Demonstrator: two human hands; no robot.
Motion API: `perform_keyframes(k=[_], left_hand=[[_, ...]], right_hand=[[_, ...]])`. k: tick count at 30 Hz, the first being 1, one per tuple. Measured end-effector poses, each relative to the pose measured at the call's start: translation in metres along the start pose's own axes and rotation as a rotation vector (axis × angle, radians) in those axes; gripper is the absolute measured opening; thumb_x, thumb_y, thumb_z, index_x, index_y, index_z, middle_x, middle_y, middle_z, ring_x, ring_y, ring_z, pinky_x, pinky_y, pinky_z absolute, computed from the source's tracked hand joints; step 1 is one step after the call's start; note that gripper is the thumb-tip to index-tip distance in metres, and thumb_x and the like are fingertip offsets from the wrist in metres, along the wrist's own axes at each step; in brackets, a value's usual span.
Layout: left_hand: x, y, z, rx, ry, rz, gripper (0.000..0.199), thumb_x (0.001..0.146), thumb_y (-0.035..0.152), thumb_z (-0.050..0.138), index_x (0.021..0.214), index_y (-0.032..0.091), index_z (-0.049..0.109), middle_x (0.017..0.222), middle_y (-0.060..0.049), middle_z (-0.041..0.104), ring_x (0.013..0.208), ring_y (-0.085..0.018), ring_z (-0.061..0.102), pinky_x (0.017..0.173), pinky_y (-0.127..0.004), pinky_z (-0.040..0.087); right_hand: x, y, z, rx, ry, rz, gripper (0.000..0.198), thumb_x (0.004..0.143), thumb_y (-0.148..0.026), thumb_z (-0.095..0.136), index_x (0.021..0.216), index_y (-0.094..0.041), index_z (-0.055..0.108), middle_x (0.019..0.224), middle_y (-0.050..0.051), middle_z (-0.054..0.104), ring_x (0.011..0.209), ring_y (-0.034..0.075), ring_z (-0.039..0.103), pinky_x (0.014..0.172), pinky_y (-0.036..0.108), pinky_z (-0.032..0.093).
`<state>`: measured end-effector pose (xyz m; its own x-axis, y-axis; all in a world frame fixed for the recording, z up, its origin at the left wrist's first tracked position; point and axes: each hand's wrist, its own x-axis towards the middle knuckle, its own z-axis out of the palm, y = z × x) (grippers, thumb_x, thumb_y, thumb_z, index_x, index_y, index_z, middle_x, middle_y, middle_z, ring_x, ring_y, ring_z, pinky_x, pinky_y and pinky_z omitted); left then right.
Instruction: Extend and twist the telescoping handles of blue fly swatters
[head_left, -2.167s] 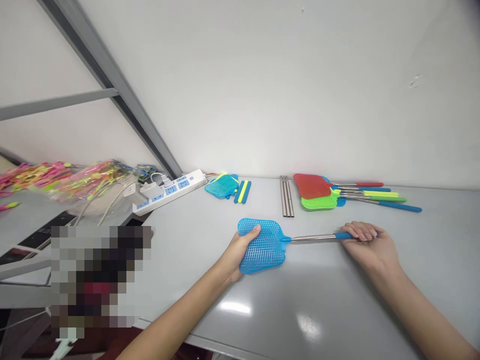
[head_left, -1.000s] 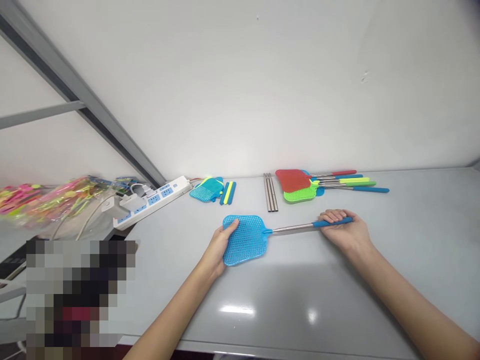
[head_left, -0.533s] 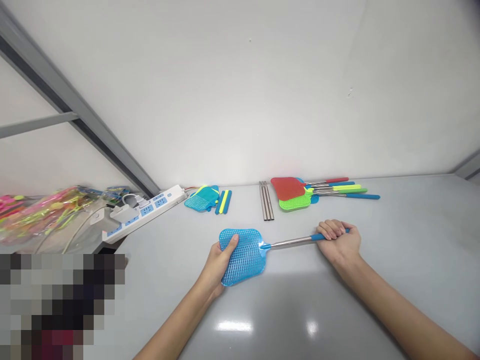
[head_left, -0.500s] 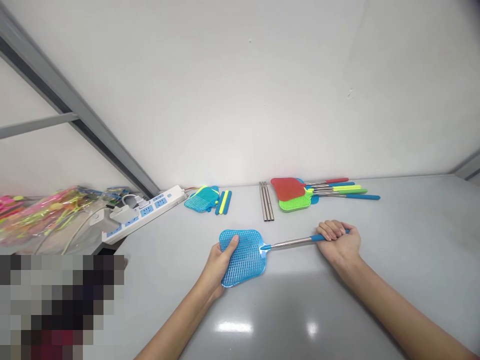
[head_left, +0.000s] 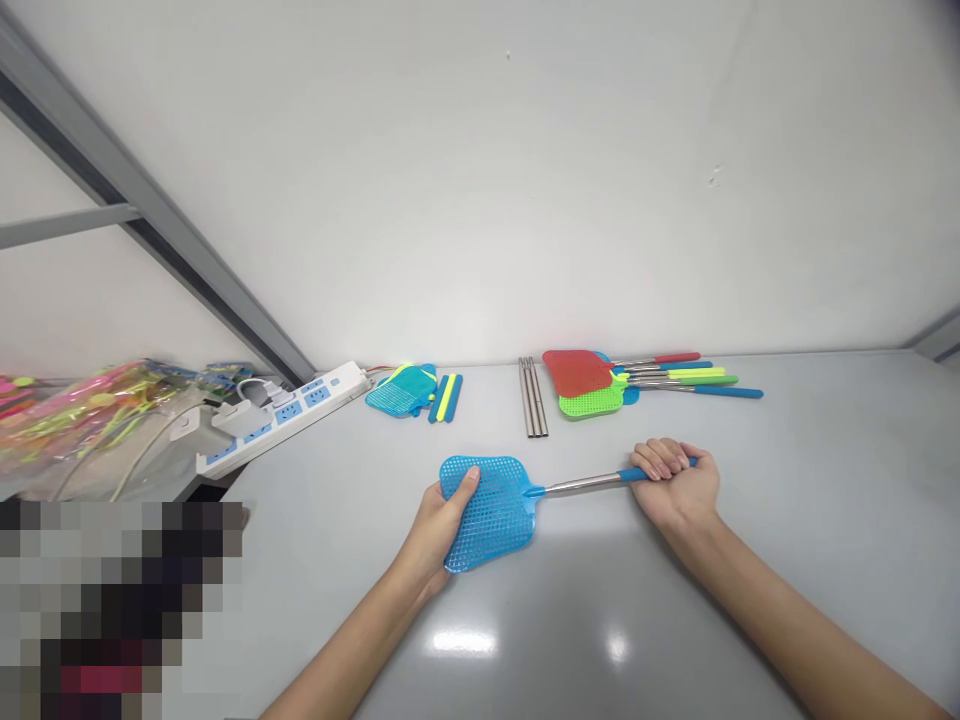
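A blue fly swatter [head_left: 495, 515] with a metal shaft and blue grip is held level above the grey table. My left hand [head_left: 439, 530] pinches the outer edge of its mesh head, thumb on top and fingers underneath. Around the blue grip at the other end, my right hand [head_left: 679, 482] is closed in a fist. Beyond it lies a pile of fly swatters with red [head_left: 576, 373] and green [head_left: 592, 402] heads and several coloured grips. Left of that pile are a few bare metal rods [head_left: 533, 400] side by side.
At the back left lie loose blue and yellow swatter heads [head_left: 405, 392] beside blue and yellow grip sleeves [head_left: 446, 398]. A white power strip [head_left: 285, 418] with plugs runs along the left edge, near plastic bags of colourful items [head_left: 97, 420]. A white wall [head_left: 510, 200] rises behind the table.
The view has shifted slightly. Both hands keep the same hold on the blue fly swatter, and its mesh head looks turned a little, with less glare on it.
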<state>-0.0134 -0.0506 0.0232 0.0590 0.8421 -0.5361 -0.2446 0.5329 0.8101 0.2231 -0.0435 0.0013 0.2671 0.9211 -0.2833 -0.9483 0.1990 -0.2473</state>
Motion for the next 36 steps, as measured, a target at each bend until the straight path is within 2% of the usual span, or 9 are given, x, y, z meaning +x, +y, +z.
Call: perform_keyframes(k=[8,24,36], left_hand=[[-0.003,0.001,0.003,-0.015,-0.019,-0.012,0.033,0.069,0.031,0.058,0.094,0.01,0.056,0.082,-0.013,0.066,0.072,-0.023,0.063,0.065,-0.035,0.051],[-0.003,0.0,0.0,-0.014,-0.01,0.003,0.033,0.068,0.033,0.059,0.094,0.011,0.057,0.079,-0.012,0.066,0.065,-0.022,0.063,0.062,-0.035,0.052],[-0.005,0.001,0.001,-0.043,-0.013,-0.015,0.034,0.069,0.033,0.058,0.095,0.011,0.056,0.078,-0.012,0.066,0.065,-0.021,0.063,0.062,-0.034,0.051]], right_hand=[[-0.002,0.005,0.002,0.033,0.015,0.018,0.027,0.055,-0.016,0.037,0.051,-0.018,0.011,0.037,-0.007,0.017,0.03,0.006,0.022,0.029,0.018,0.023],[-0.005,0.011,0.0,-0.04,-0.075,0.011,0.026,0.057,-0.019,0.041,0.049,-0.018,0.016,0.04,-0.008,0.019,0.033,0.005,0.027,0.032,0.017,0.028],[-0.004,0.013,-0.003,-0.065,-0.09,0.024,0.026,0.058,-0.02,0.041,0.049,-0.018,0.017,0.041,-0.007,0.018,0.035,0.006,0.027,0.033,0.017,0.029]])
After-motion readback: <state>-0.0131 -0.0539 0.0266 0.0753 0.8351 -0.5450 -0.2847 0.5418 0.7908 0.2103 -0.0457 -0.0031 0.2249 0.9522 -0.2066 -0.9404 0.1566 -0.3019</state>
